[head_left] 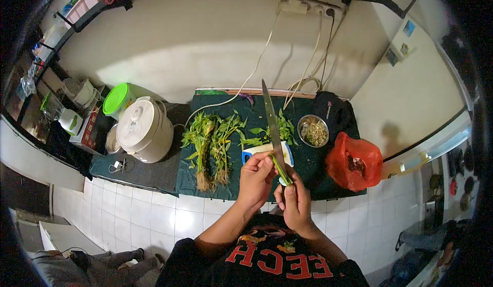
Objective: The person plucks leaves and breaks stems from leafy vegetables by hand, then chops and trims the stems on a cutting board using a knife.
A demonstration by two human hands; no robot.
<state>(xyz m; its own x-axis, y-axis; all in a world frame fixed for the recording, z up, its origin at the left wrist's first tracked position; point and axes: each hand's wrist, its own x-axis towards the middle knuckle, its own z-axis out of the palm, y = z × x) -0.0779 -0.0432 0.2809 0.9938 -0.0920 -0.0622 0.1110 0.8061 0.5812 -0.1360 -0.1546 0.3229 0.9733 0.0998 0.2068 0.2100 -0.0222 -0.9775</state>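
Note:
My left hand [254, 180] is closed, its fingertips pinching a slim green vegetable piece [280, 168], which looks like a stem or pod. In my closed right hand [294, 201] is a long kitchen knife [271, 113], its blade pointing up and away. The green piece lies along the lower blade, and my right thumb is close to its lower end. The knife's handle is mostly hidden. Beneath my hands is a white cutting board [261, 148] with blue edges. Leafy cut greens [284, 128] lie just behind it.
Two bunches of rooted leafy greens [204, 151] lie left of the board. A metal bowl [313, 131] of chopped pieces and a red plastic bag [354, 162] are to the right. A white rice cooker [145, 130] stands at left. Cables [259, 63] hang behind. Another person's legs [123, 261] show lower left.

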